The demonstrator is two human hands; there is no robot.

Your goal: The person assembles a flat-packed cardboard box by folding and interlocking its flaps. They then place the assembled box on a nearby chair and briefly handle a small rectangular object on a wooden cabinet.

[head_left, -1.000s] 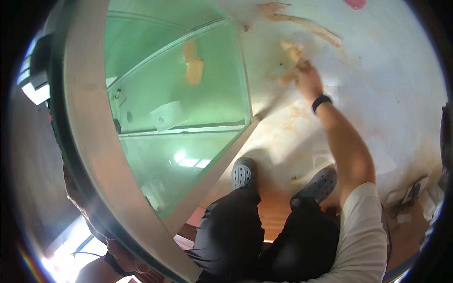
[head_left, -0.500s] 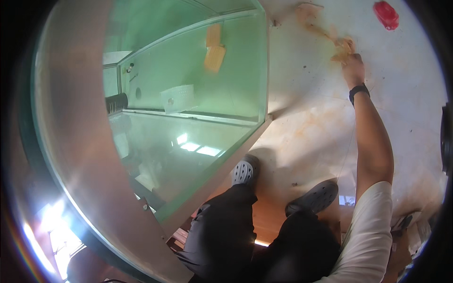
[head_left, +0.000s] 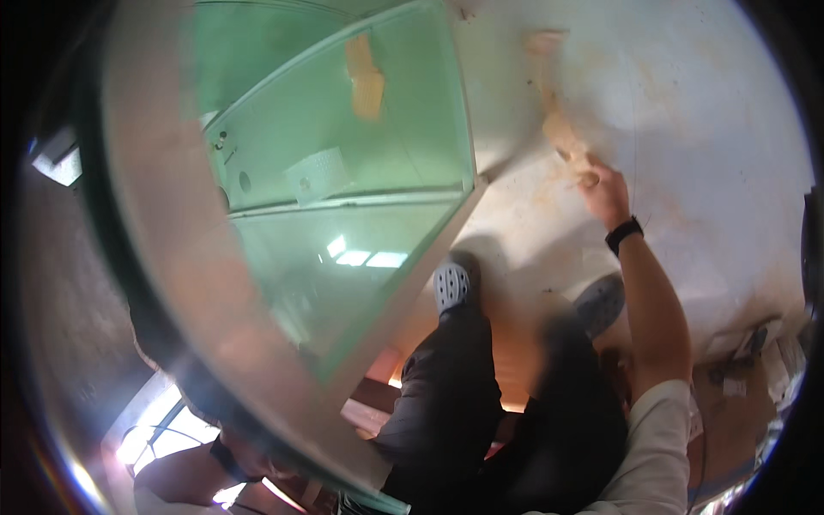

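My right hand (head_left: 606, 196), black band on the wrist, is closed on one end of a limp tan-orange cloth strip (head_left: 562, 133). The blurred strip trails up and away over the pale, stained floor. At the lower left my left hand (head_left: 253, 463), also with a dark band at the wrist, is partly visible beside the curved edge of a large glass case (head_left: 403, 184). Its fingers are hidden. Through the green-tinted glass show two yellow-orange ridged pieces (head_left: 367, 93) and a white dotted sheet (head_left: 318, 176).
The case's pale frame (head_left: 421, 262) runs close beside my grey clog (head_left: 452, 283). My other clog (head_left: 601, 305) rests on the floor (head_left: 712, 163) to its right. A brown carton (head_left: 730, 412) and clutter stand at the lower right. Bright light shines at the lower left.
My right hand has drawn nearer and to the left, pulling the cloth strip with it. The view has shifted; a red object at the far right has left it, and my left arm has appeared.
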